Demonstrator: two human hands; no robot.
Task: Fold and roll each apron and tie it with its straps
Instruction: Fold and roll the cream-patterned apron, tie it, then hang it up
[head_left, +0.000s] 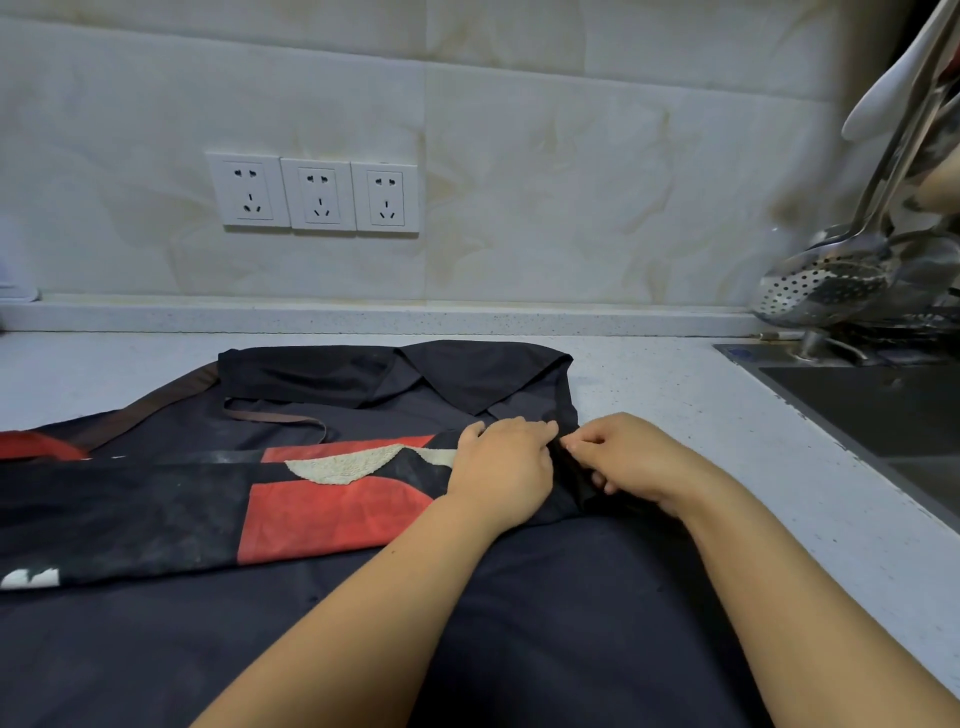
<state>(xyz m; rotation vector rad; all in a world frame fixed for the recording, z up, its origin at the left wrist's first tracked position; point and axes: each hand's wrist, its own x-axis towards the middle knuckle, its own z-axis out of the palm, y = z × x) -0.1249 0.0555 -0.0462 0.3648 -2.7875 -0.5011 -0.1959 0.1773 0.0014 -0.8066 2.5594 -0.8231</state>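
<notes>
On the speckled counter (675, 405) before me the dark apron (363, 639) lies spread flat with a red-and-black patterned fold (322, 514) across it. My left hand (501, 467) and right hand (628, 457) sit side by side at the fold's right end, fingers curled, pinching its dark cloth. A brown strap (275, 417) lies loose behind the fold, three wall sockets (311, 195) sit beyond, and a slotted ladle (826, 286) hangs over the sink (883, 410) at my right, well apart from the cloth.

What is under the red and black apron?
Beneath the red and black apron lies a plain dark navy apron on the speckled white countertop; its overlapped part is hidden.
</notes>
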